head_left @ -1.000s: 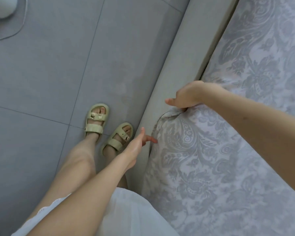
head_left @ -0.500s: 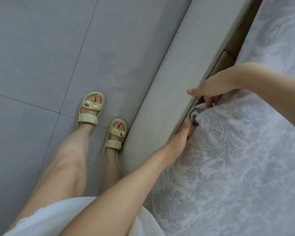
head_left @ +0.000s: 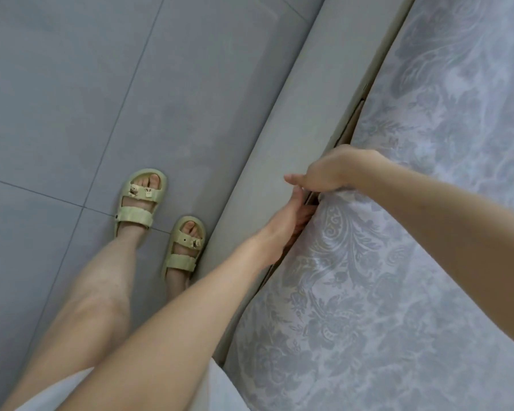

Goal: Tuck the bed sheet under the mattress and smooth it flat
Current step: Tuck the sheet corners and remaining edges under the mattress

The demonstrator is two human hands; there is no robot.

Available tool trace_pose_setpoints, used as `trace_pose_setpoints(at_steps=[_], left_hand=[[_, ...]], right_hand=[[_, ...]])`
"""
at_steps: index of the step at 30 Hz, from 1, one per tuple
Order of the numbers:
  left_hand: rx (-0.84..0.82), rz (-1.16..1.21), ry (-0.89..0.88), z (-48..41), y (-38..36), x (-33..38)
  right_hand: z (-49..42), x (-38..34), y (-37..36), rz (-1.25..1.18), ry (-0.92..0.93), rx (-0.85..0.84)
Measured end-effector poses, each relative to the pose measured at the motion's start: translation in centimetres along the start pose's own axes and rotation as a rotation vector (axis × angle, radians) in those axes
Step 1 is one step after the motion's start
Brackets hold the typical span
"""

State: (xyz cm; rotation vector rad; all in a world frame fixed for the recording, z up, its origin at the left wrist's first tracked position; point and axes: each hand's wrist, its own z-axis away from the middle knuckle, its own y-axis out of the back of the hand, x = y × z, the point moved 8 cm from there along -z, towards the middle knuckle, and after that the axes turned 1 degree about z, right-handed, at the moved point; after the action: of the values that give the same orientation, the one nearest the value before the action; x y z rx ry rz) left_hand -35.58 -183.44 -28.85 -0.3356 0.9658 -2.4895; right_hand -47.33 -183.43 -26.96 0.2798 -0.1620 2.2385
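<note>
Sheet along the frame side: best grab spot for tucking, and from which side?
Grip the sheet at its folded-over edge beside the bed frame, coming from the floor side, fingers down into the gap. The top lies flat, offering nothing to pinch; the edge turns downward there, where the right hand holds it.

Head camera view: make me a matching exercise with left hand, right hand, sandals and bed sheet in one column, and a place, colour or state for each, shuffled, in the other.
Column one
1 left hand
2 right hand
3 sandals
4 bed sheet

Column two
A pale yellow-green, on the floor tiles
B grey floral pattern
C fingers curled over the bed sheet's edge, thumb out
D fingers down in the gap beside the bed frame

Pairs: 1-D, 2-C, 3-A, 4-B
</note>
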Motion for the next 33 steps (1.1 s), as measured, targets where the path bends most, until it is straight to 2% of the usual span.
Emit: trace_pose_setpoints(at_steps=[1, 4, 5, 6, 7, 8, 9, 11, 13, 15, 16, 18, 19, 20, 21, 22, 23, 24, 26, 29, 31, 33], left_hand=[[-0.013, 0.042, 0.026, -0.5, -0.8, -0.5], [-0.01, 0.038, 0.074, -1.9, -1.5, -1.7], [-0.002, 0.008, 0.096, -2.3, -1.5, -1.9], [0.02, -0.028, 0.118, -2.6, -1.3, -2.1], [0.047, -0.063, 0.125, -2.7, -1.1, -2.0], [0.065, -0.086, 0.13, -2.7, -0.9, -1.6], [0.063, -0.089, 0.128, -2.7, -0.8, -1.3], [0.064, -0.127, 0.102, -2.3, -0.7, -0.3], [0.166, -0.31, 0.087, -1.5, 0.1, 1.6], [0.345, -0.42, -0.009, -0.8, 1.4, 4.4], [0.412, -0.411, -0.072, -0.7, 1.7, 5.9], [0.445, -0.395, -0.183, -0.5, 1.3, 8.7], [0.436, -0.423, -0.219, -0.3, 0.9, 10.2], [0.425, -0.464, -0.25, 0.0, 0.3, 11.7], [0.421, -0.509, -0.279, 0.4, -0.3, 13.2], [0.421, -0.542, -0.297, 0.9, -1.1, 14.5], [0.422, -0.563, -0.303, 1.4, -1.9, 15.5], [0.423, -0.593, -0.302, 2.0, -2.9, 16.4], [0.41, -0.674, -0.284, 3.6, -4.9, 18.3], [0.392, -0.764, -0.241, 7.5, -8.8, 21.0], [0.373, -0.827, -0.258, 10.4, -12.0, 23.3], [0.365, -0.876, -0.292, 12.4, -14.9, 25.8]], right_hand=[[1.2, 0.2, 1.5, 0.006, 0.043, 0.197], [7.4, 3.4, 4.9, -0.01, 0.112, 0.985], [9.3, 5.5, 4.8, -0.026, 0.045, 1.205], [10.3, 7.4, 4.0, -0.077, -0.05, 1.339], [9.9, 8.8, 3.0, -0.152, -0.14, 1.354], [8.4, 9.3, 2.1, -0.251, -0.189, 1.29], [6.3, 8.9, 1.3, -0.341, -0.191, 1.204], [3.4, 7.1, 0.8, -0.425, -0.173, 1.14], [1.9, 5.8, 1.3, -0.432, -0.157, 1.115], [2.2, 5.1, 1.2, -0.431, -0.055, 1.103], [3.0, 5.0, 1.1, -0.506, 0.069, 1.13], [5.7, 6.1, -0.1, -0.826, 0.247, 1.233], [6.9, 7.7, -1.5, -1.021, 0.194, 1.312], [7.7, 9.5, -3.7, -1.217, 0.035, 1.364], [7.8, 10.6, -6.3, -1.393, -0.19, 1.321], [7.3, 10.4, -8.7, -1.493, -0.375, 1.152], [6.6, 8.8, -10.1, -1.474, -0.431, 0.942], [6.0, 6.8, -10.7, -1.41, -0.371, 0.782], [6.5, 5.0, -10.3, -1.414, -0.18, 0.623], [11.2, 7.2, -9.8, -1.867, 0.009, 0.459], [14.4, 10.4, -9.9, -2.024, -0.044, 0.441], [17.0, 13.3, -9.0, -2.026, -0.101, 0.506]])
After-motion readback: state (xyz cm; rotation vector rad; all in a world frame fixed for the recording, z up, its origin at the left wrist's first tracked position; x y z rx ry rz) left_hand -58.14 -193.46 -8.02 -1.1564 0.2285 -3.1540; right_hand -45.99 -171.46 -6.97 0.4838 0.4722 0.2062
